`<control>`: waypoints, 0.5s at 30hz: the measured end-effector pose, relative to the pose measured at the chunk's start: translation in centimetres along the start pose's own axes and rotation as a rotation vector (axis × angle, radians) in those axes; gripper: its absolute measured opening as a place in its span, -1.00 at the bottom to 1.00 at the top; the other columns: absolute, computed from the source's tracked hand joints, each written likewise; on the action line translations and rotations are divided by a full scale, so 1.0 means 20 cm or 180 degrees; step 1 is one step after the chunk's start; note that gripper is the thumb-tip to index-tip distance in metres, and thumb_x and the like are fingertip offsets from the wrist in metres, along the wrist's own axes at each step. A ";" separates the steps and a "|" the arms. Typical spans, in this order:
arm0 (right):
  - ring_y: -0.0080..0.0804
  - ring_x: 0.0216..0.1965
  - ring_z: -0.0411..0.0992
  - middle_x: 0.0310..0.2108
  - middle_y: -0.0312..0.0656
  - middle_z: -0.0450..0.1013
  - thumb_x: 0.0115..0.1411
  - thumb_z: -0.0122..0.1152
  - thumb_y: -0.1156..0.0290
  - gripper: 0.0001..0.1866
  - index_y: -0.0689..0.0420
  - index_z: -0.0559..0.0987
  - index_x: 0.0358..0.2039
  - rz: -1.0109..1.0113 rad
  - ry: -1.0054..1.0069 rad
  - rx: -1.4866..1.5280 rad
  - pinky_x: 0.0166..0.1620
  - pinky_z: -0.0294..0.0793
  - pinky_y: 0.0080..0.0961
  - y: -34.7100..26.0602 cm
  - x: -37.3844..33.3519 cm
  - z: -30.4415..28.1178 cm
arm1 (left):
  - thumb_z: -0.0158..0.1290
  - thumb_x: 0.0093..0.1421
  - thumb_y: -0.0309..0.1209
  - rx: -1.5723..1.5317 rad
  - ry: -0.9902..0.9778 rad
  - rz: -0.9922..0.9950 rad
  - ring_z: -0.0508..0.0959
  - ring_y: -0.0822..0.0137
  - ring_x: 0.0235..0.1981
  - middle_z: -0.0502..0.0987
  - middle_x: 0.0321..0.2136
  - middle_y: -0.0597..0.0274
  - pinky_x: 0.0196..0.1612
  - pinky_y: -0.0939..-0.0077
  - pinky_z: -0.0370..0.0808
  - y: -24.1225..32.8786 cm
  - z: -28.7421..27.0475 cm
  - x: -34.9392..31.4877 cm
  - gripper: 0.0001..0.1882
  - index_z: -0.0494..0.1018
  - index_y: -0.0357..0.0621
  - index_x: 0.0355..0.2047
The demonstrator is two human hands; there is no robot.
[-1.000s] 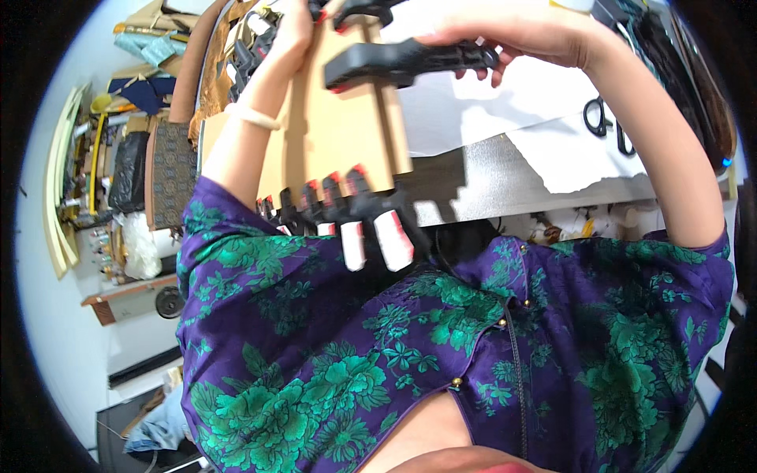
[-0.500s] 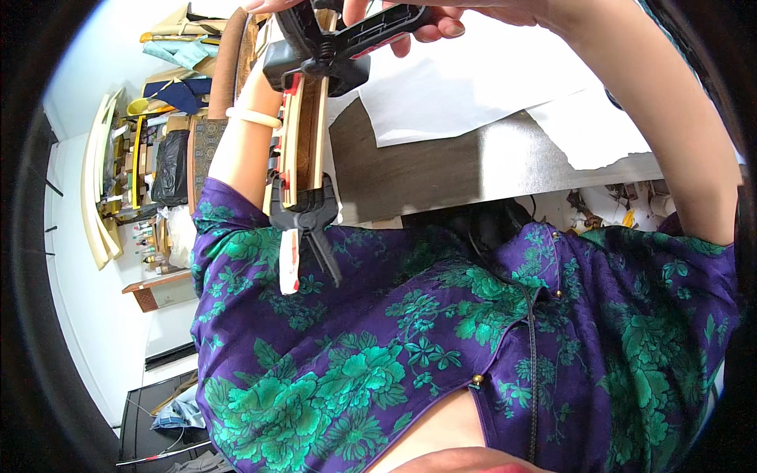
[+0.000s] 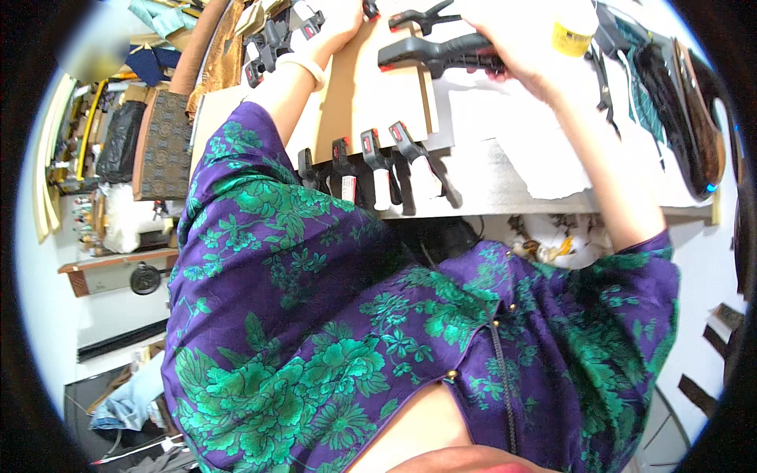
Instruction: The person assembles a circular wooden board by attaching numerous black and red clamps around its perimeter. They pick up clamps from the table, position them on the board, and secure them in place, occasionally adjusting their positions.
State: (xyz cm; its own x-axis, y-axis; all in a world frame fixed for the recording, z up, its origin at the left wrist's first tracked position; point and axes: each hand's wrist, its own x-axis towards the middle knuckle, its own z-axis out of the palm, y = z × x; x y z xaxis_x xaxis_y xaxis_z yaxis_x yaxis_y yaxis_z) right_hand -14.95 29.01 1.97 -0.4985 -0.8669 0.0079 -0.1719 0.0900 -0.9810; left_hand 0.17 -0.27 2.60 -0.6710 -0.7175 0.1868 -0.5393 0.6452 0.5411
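Note:
A flat tan board (image 3: 359, 98), which looks layered, lies on the table with black spring clamps along its edges. My right hand (image 3: 516, 59) is closed around the handles of a large black spring clamp (image 3: 438, 54), whose jaws reach over the board's right edge. Beyond it, a smaller spring clamp (image 3: 426, 17) grips the same side. Several clamps (image 3: 377, 162) line the near edge, handles toward me. More clamps (image 3: 272, 51) stand by the left edge near my left wrist. My left hand (image 3: 344, 24) is over the board's far part; its fingers are partly cut off by the picture's top.
White paper sheets (image 3: 544, 162) cover the table right of the board. A yellow-labelled tub (image 3: 572, 35) stands at the far right, near dark scissors-like tools (image 3: 603, 87). A patterned box (image 3: 162, 146), a black bag (image 3: 122, 142) and fabric rolls crowd the left.
The clamped board, tilted up on edge and seen side-on before, now lies flat. My hands have moved apart, and the view has shifted to show more of the table.

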 end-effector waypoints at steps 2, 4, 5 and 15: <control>-0.61 -0.65 0.45 -0.60 -0.17 0.52 0.32 0.15 -0.04 -0.53 0.20 0.53 -0.33 0.0132 -0.0090 0.0070 -0.64 0.39 -0.72 -0.05 -0.01 0.03 | -0.11 0.40 -0.12 0.0032 0.0016 0.0007 0.57 0.15 -0.16 0.60 -0.23 -0.08 -0.09 0.24 0.46 -0.03 -0.02 0.01 -0.57 0.49 -0.28 -0.06; -0.53 -0.67 0.47 -0.58 -0.09 0.52 0.33 0.13 -0.04 -0.52 0.22 0.51 -0.29 0.0340 -0.0084 -0.0212 -0.63 0.44 -0.65 -0.10 -0.03 0.04 | -0.09 0.39 -0.14 0.0024 0.0020 0.0025 0.58 0.16 -0.18 0.60 -0.25 -0.07 -0.10 0.25 0.47 -0.07 -0.05 0.01 -0.58 0.50 -0.27 -0.07; -0.52 -0.67 0.47 -0.52 -0.07 0.54 0.34 0.12 -0.03 -0.52 0.23 0.52 -0.23 0.0395 -0.0134 -0.0371 -0.62 0.45 -0.64 -0.11 -0.04 0.07 | -0.08 0.39 -0.14 0.0029 0.0041 0.0020 0.58 0.17 -0.19 0.61 -0.26 -0.07 -0.11 0.25 0.48 -0.11 -0.07 -0.02 -0.59 0.51 -0.27 -0.07; -0.79 -0.61 0.23 -0.33 -0.32 0.56 0.42 0.08 0.22 -0.70 0.17 0.63 -0.10 -0.1034 0.0847 -0.0823 -0.55 0.22 -0.78 -0.05 -0.21 -0.08 | -0.04 0.43 -0.29 -0.2622 -0.0387 0.0360 0.61 0.40 -0.24 0.61 -0.32 0.23 -0.07 0.44 0.55 0.27 -0.61 -1.35 -0.70 0.51 -0.30 -0.09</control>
State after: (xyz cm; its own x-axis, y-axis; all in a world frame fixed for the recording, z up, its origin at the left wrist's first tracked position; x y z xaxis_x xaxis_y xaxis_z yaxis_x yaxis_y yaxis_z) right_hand -14.08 33.45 3.18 -0.5781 -0.7180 0.3877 -0.5430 -0.0162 -0.8396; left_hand 21.62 19.49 10.51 -0.7743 -0.5962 0.2119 0.0468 0.2799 0.9589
